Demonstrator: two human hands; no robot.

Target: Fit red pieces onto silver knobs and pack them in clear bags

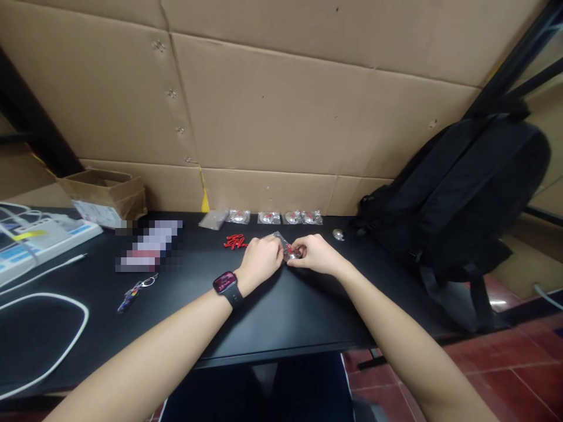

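Note:
My left hand (263,258), with a smartwatch on its wrist, is closed on the edge of a small clear plastic bag (278,235). My right hand (317,255) pinches a shiny round metal piece with a bit of red cord (291,252), right at the bag. Fingers hide much of both, so how far the piece is inside the bag cannot be made out. Left of my left hand lies a pile of red cords (235,241). A bare shiny metal piece (338,234) rests to the right. Several similar pieces in clear bags (269,218) line the back of the table.
A stack of clear bags (213,220) lies at the back. On the left are a cardboard box (108,196), a blurred-out item (149,246), a keychain (134,292), a power strip (53,243) and white cable (85,319). A black backpack (466,187) stands right, on the black table (281,319).

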